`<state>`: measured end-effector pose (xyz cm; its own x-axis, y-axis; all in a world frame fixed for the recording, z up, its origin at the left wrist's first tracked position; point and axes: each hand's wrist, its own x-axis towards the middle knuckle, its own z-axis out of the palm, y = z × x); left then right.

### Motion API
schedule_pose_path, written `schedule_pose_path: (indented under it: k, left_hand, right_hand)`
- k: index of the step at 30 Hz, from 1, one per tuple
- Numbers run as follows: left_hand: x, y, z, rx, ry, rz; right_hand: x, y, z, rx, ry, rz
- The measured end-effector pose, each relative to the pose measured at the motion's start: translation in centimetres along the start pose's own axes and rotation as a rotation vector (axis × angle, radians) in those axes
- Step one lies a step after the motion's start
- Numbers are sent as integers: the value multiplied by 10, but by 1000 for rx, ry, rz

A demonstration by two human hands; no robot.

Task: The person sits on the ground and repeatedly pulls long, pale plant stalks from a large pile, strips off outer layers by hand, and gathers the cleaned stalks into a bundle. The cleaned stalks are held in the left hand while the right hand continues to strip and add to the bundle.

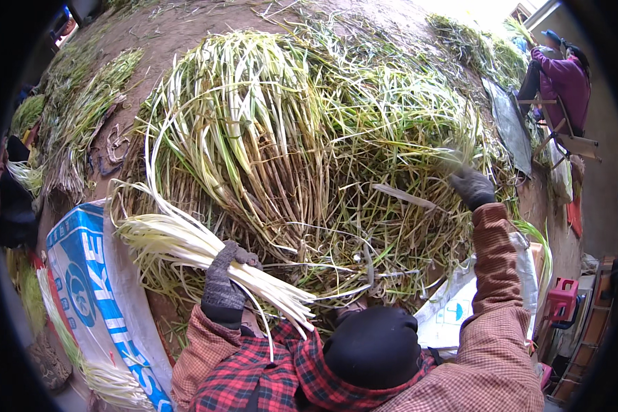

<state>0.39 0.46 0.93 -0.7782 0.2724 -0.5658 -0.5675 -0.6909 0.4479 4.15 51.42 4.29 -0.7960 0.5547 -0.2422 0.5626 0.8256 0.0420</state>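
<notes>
My left hand (229, 275), in a grey knit glove, is closed around a bundle of pale, peeled stalks (275, 291) that look like blanched chives. Their yellowish leaf ends fan out to the left and the white ends point towards my lap. Out to the right, my right hand (473, 186), also gloved, is over a heap of loose green and straw-coloured leaves (401, 134). Motion blurs its fingertips and the leafy wisps by them, so its hold is unclear. Before me lies a large sheaf of untrimmed stalks (268, 139) with brown lower ends.
At left, a blue-and-white printed woven sack (90, 278) lies near a pile of pale stalks (116, 383). A white sack (450, 309) is by my right arm, with a pink plastic stool (562, 298) beyond. A person in purple (564, 85) sits at upper right near a folding chair (571, 141).
</notes>
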Motion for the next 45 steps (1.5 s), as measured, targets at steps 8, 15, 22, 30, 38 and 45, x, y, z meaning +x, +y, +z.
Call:
schedule_pose_path:
  k: [8, 15, 22, 30, 38, 45]
  left_hand:
    - [-7, 1, 13, 34, 63, -27]
    - [0, -1, 8, 12, 46, -52]
    - [0, -1, 5, 1, 88, -67]
    - [-4, 0, 7, 21, 72, 1]
    - [0, -8, 7, 26, 78, -36]
    - [0, -5, 5, 43, 51, -33]
  right_hand:
    - [-11, -217, 50, 319, -451, -283]
    - [14, -249, 107, 551, -110, -218]
    - [37, -117, 53, 1206, 207, -159]
    - [27, 8, 19, 41, -22, 9]
    - [-24, -175, 17, 560, -454, -246]
    - [52, -236, 117, 170, -383, -325]
